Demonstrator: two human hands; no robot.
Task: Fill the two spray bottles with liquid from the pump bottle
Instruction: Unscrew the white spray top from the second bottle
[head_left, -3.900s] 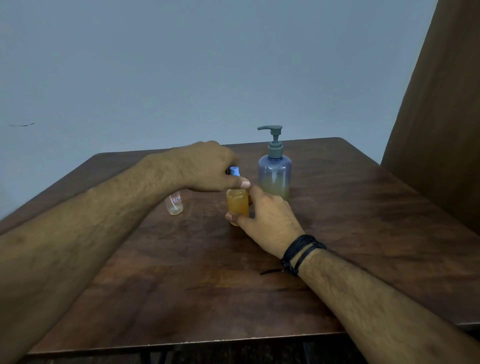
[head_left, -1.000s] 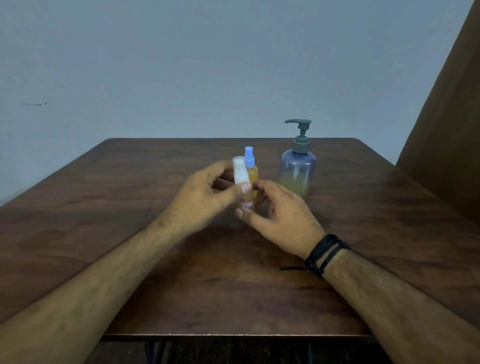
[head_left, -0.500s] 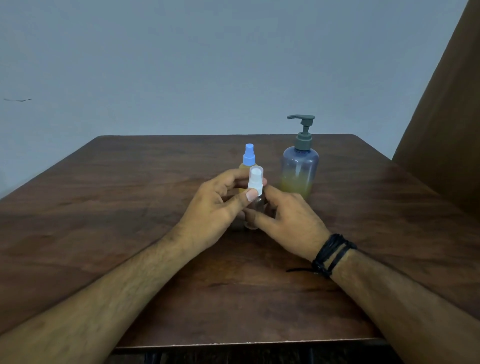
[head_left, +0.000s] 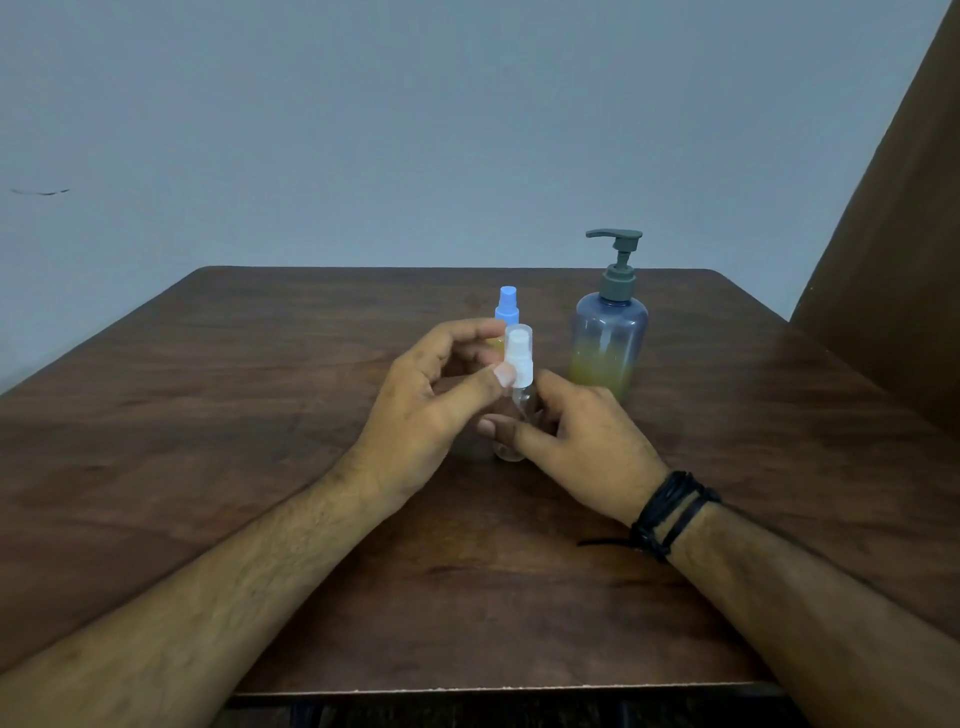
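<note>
**Opening the clear spray bottle**

Head view: the right hand (head_left: 582, 441) wraps the clear spray bottle (head_left: 514, 415), standing on the table (head_left: 260, 415). The left hand (head_left: 431, 405) pinches its white cap (head_left: 519, 358) between thumb and fingers. Behind stand 1 blue-capped bottle (head_left: 506, 309) and the pump bottle (head_left: 609, 332). To do this well, hold the body firm, twist only the cap, and keep it upright.

Dark wooden table (head_left: 208, 467) against a plain grey-blue wall (head_left: 415, 130) — brown panel (head_left: 904, 208) at right.
</note>
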